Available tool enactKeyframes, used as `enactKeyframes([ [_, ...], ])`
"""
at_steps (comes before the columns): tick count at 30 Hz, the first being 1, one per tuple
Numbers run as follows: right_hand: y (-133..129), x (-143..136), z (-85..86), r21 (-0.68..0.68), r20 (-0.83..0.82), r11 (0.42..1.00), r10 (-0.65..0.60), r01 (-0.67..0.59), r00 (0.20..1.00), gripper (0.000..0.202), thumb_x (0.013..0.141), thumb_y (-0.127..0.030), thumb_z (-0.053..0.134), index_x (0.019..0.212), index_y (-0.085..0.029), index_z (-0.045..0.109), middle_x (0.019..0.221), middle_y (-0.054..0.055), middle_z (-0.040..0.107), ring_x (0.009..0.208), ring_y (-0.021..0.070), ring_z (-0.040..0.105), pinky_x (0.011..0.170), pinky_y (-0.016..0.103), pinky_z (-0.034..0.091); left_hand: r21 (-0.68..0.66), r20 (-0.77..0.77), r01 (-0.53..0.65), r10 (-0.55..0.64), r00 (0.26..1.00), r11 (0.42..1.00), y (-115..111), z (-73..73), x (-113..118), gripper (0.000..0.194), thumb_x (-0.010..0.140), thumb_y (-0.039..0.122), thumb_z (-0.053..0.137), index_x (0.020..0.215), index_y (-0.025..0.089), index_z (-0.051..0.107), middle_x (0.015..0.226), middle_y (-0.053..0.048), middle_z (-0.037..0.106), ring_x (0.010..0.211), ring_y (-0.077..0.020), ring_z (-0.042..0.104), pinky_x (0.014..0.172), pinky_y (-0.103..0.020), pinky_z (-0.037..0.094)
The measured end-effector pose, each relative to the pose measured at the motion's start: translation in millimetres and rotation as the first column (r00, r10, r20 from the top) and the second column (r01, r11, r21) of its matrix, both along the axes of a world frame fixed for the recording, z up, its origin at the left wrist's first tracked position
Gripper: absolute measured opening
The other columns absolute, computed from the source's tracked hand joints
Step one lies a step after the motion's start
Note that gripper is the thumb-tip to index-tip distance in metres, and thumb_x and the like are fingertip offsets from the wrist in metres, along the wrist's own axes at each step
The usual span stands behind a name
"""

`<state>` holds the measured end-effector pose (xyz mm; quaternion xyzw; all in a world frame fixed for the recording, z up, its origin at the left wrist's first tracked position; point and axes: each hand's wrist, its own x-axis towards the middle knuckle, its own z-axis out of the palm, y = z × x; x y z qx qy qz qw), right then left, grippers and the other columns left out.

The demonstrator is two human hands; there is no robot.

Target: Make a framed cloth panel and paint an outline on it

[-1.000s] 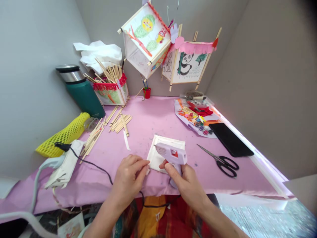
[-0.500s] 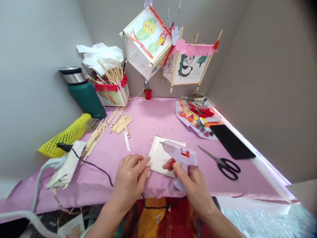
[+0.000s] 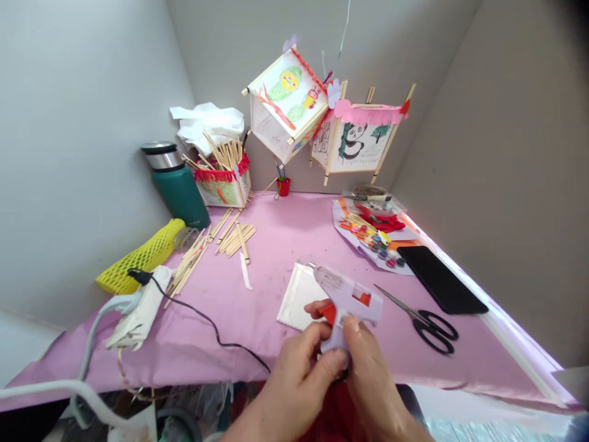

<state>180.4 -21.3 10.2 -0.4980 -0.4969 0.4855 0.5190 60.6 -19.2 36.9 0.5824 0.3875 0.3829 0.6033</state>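
A pale lilac hot glue gun (image 3: 346, 296) with a red trigger is held over the table, its metal nozzle pointing to the upper left. My right hand (image 3: 365, 362) grips its handle from the right. Around the lower handle, my left hand (image 3: 304, 368) is closed from the other side. Beneath the gun lies a flat white square piece (image 3: 297, 298) with raised edges, partly hidden by the gun and fingers. Black-handled scissors (image 3: 430, 328) lie to the right of my right hand. A black cord (image 3: 221, 337) runs across the cloth toward my hands.
A power strip (image 3: 142, 313), yellow mesh sleeve (image 3: 142, 255) and green bottle (image 3: 179, 190) stand left. Wooden sticks (image 3: 234, 236) lie farther back. A black phone (image 3: 442, 279) and paint pots (image 3: 389, 255) are right. Paper lanterns (image 3: 289, 104) hang behind over the pink cloth (image 3: 294, 227).
My left hand has left the white piece's left edge and moved right onto the glue gun's handle. The gun has shifted slightly right. The whole view has tilted and shifted.
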Motion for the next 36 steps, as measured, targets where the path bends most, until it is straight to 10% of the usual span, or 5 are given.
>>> enactKeyframes([
  [7, -0.1, -0.1, 13.5, 0.148, 0.138, 0.967, 0.186, -0.206, 0.973, 0.039, 0.092, -0.038, 0.045, 0.13, -0.028, 0.049, 0.129, 0.005, 0.055, 0.118, 0.0194, 0.052, 0.097, 0.029, 0.045, -0.268, 0.39, -0.117, 0.218, 0.895, 0.956, 8.7, -4.7, -12.0, 0.019, 0.085, 0.032, 0.057, 0.1, 0.021, 0.063, 0.098, -0.002, 0.065, 0.093, -0.0131, 0.058, 0.088, -0.025, 0.043],
  [21, 12.1, -6.6, 12.4, 0.517, 0.434, 0.853, -0.199, -0.063, 0.878, 0.029, 0.085, -0.011, 0.048, 0.103, -0.024, 0.066, 0.104, 0.007, 0.059, 0.097, 0.019, 0.057, 0.083, 0.033, 0.047, -0.402, 0.583, -0.014, 0.268, 0.767, 0.915, 13.4, 5.9, -19.7, 0.022, 0.084, 0.028, 0.059, 0.104, 0.019, 0.064, 0.114, -0.007, 0.064, 0.104, -0.0183, 0.06, 0.088, -0.028, 0.047],
  [29, 41.6, -10.6, 20.6, 0.28, 0.59, 0.947, -0.038, -0.159, 0.807, 0.023, 0.09, -0.025, 0.05, 0.074, -0.019, 0.065, 0.071, 0.001, 0.063, 0.067, 0.0133, 0.058, 0.062, 0.024, 0.041, -0.18, -0.012, -0.479, 0.485, 0.874, 0.859, 41.3, 0.8, -86.9, 0.032, 0.077, 0.047, 0.061, 0.089, 0.018, 0.054, 0.072, 0.001, 0.063, 0.062, -0.015, 0.062, 0.06, -0.028, 0.05],
  [36, 97.9, -64.6, 34.4, 0.127, 0.885, 0.892, 0.095, -0.433, 0.456, 0.02, 0.09, -0.026, 0.048, 0.088, -0.018, 0.066, 0.089, 0.005, 0.069, 0.085, 0.0167, 0.063, 0.073, 0.025, 0.041, 0.204, -0.739, -0.562, 0.503, 0.449, 0.802, 82.0, -7.9, -149.8, 0.04, 0.082, 0.055, 0.039, 0.078, 0.019, 0.054, 0.06, 0.0, 0.062, 0.047, -0.0168, 0.057, 0.049, -0.027, 0.042],
])
